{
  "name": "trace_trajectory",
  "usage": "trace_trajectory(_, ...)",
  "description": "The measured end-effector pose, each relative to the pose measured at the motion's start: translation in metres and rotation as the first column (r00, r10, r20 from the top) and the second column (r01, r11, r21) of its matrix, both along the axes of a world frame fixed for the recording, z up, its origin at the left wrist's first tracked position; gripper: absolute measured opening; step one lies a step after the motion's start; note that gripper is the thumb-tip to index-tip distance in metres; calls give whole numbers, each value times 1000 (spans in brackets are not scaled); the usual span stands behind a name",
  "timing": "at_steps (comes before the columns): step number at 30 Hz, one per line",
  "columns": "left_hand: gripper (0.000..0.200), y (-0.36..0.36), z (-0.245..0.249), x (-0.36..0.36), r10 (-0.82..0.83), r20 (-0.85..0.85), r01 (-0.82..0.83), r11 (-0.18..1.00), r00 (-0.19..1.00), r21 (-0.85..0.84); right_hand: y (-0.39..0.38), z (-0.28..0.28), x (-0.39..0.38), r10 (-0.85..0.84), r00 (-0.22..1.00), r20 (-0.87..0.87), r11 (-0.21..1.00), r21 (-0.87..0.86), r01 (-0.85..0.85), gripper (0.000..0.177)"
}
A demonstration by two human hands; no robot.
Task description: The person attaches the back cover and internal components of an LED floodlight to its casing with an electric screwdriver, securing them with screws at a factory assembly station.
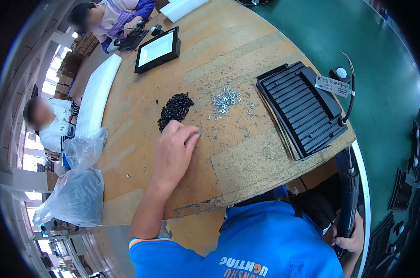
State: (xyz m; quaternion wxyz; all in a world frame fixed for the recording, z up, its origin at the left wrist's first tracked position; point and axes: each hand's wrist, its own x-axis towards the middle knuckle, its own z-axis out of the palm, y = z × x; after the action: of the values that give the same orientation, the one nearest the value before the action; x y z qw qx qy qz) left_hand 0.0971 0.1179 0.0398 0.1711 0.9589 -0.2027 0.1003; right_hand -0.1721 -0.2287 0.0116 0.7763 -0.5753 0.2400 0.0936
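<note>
My left hand (175,143) is over the table at the near edge of a heap of small black screws (175,109). Its fingers are curled and pinched together; what they hold, if anything, is too small to name. To the right of that heap lies a scatter of small silver washers or nuts (226,99). Low at the right, beside the table edge, my right hand (352,238) is wrapped round a black electric screwdriver (349,194), its tip pointing up. Near it on the table lies a black finned floodlight (302,109) with a cable and label.
Farther back on the wooden table (247,41) stands a floodlight with a white panel (156,50). White foam sheets (96,95) and a clear plastic bag (82,194) line the left edge. Two people (57,123) work across the table. More black lights (401,189) lie on the green floor.
</note>
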Motion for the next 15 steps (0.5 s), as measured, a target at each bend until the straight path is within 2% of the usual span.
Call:
trace_trajectory(2,11,0,-5,5,-24,-111,13,995,994,-96,1,-3,-2,1,1000,24,1000,-8,-1,77)
trace_trajectory(6,8,10,-1,15,6,-74,-15,991,997,-133,2,-6,-4,22,999,24,999,-42,-21,77)
trace_trajectory(9,10,31,1,22,91,-53,-100,972,994,-212,7,-4,2,3,1000,14,1000,-24,-3,76)
trace_trajectory(12,10,44,-4,30,170,-71,-181,966,983,-187,8,-4,6,-5,1000,3,1000,-25,5,77)
trace_trajectory(15,15,38,-6,35,165,-85,-178,969,983,-174,8,-2,10,37,999,6,997,-63,-37,78)
